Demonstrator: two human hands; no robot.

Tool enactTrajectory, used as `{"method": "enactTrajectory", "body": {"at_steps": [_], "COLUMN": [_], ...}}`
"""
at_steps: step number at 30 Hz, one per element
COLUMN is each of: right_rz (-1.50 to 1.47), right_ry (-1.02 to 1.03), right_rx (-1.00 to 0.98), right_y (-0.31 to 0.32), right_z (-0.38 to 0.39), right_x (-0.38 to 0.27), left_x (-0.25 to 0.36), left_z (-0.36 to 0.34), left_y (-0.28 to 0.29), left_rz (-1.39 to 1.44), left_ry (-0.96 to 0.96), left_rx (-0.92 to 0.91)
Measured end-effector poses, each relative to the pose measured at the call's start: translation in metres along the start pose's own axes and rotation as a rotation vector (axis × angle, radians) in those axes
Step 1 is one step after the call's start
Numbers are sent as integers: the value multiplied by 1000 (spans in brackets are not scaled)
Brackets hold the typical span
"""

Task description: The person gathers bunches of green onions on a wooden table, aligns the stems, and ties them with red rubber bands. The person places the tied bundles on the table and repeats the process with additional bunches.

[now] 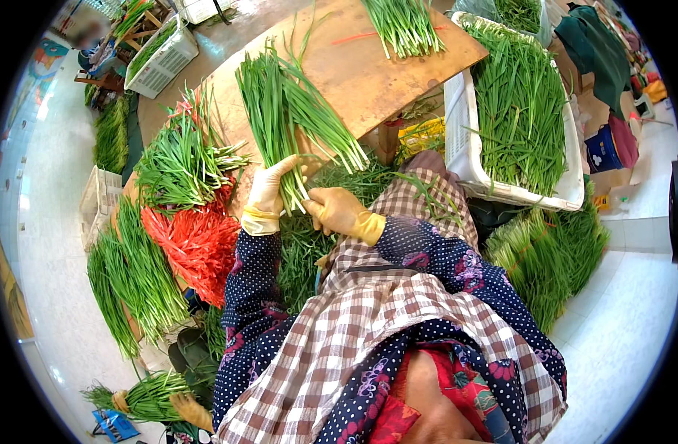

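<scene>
Both my hands wear pale yellow gloves. My left hand is closed round the white lower stems of a bunch of garlic chives, whose green leaves lie away from me on a wooden board. Close beside the cut ends, my right hand is closed, thumb and fingers drawn together; what they pinch, if anything, is hidden. Against the held bunch, on its right, rests a loose pile of garlic chives, stems toward me. Green leaf scraps lie below my hands.
Red plastic ties heap at the left, under more chives. Another bunch lies at the board's far edge. A white crate full of chives stands at the right. Bundles lie below it. Another person's gloved hand shows lower left.
</scene>
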State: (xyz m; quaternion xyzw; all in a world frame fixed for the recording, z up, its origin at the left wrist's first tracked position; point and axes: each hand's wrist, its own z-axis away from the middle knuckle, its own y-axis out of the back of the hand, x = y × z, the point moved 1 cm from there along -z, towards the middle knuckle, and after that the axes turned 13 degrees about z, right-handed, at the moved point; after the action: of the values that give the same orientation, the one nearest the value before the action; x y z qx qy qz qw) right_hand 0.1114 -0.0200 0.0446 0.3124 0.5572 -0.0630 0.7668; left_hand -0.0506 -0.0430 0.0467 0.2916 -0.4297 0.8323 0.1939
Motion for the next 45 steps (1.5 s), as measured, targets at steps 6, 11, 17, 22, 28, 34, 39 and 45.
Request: {"method": "enactTrajectory", "body": {"at_steps": [6, 11, 17, 22, 28, 34, 39, 45], "right_rz": [322, 454, 468, 171, 867, 457, -392, -622], "right_ry": [183, 104, 301, 44, 131, -84, -399, -391], "right_rx": [422, 755, 542, 222, -234, 149, 186, 261], "right_y": [36, 75, 21, -6, -22, 41, 46, 70], "right_z": [33, 44, 40, -44, -3, 36, 30, 16], "right_x": [24, 16, 3, -2, 42, 64, 88, 79], "left_x": [0, 30, 34, 28, 35, 8, -26, -23], "left_z": [-5, 14, 14, 15, 14, 13, 7, -3], "left_y": [22, 22, 28, 29, 34, 25, 13, 21], "left_rz": [440, 734, 787, 756, 843, 1037, 1102, 862], "left_ry": [111, 169, 296, 303, 270, 112, 157, 383], "left_rx": [-123, -281, -348, -317, -397, -430, -408, -444]}}
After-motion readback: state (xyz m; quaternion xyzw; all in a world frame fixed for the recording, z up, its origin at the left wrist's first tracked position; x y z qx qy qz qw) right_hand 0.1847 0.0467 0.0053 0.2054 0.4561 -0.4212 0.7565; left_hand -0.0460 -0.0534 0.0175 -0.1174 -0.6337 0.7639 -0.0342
